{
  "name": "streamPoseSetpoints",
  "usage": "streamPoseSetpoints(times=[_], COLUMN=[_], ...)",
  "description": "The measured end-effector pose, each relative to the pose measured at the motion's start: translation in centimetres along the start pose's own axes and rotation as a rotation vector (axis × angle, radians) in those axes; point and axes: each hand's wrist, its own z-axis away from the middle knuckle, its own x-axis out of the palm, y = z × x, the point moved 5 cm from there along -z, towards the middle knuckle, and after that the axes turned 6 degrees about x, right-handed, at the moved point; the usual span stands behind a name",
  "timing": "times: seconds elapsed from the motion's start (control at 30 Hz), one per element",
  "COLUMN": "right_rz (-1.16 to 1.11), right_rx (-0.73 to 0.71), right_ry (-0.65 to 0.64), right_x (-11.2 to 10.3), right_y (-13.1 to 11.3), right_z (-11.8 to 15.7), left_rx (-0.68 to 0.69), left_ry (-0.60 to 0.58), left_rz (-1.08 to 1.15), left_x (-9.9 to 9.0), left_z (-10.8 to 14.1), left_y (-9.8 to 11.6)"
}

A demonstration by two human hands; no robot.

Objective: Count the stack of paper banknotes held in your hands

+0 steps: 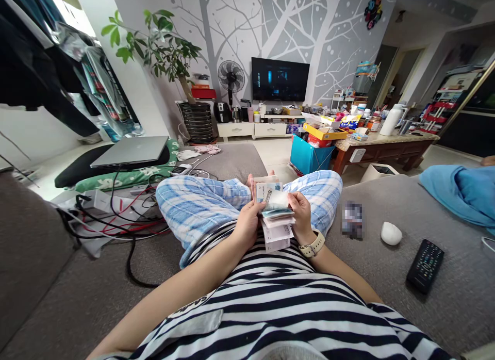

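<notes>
Over my lap, my left hand (248,222) and my right hand (302,213) hold a bundle of banknotes (276,219) between them. The fingers of both hands are closed on the notes' edges. Several notes fan out below my hands, and others lie at the far side of the bundle near my feet. A whitish note with a dark print is on top in the middle. A light watch is on my right wrist. My crossed legs are in blue plaid trousers (207,208).
Right on the grey sofa (363,277) are a blurred item (352,220), a white mouse (391,233), a black remote (425,265) and a blue cloth (460,192). Left are tangled cables (131,257) and a laptop (131,151). A cluttered table (386,143) stands ahead.
</notes>
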Motion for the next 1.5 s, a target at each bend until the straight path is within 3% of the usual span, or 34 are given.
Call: streamPoseSetpoints(times=[0.87, 1.07, 1.5], right_rz=[0.019, -0.033, -0.001], right_rx=[-0.042, 0.004, 0.016], right_ry=[-0.017, -0.110, 0.001], right_x=[0.20, 0.78, 0.20], right_y=[-0.70, -0.54, -0.42], right_z=[0.47, 0.67, 0.05], left_rx=[0.020, 0.003, -0.004], left_ry=[0.014, 0.054, 0.016], left_rz=[0.065, 0.026, -0.008], left_x=[-0.31, -0.32, -0.07], left_z=[-0.78, -0.63, -0.13], left_y=[-0.66, -0.54, 0.07])
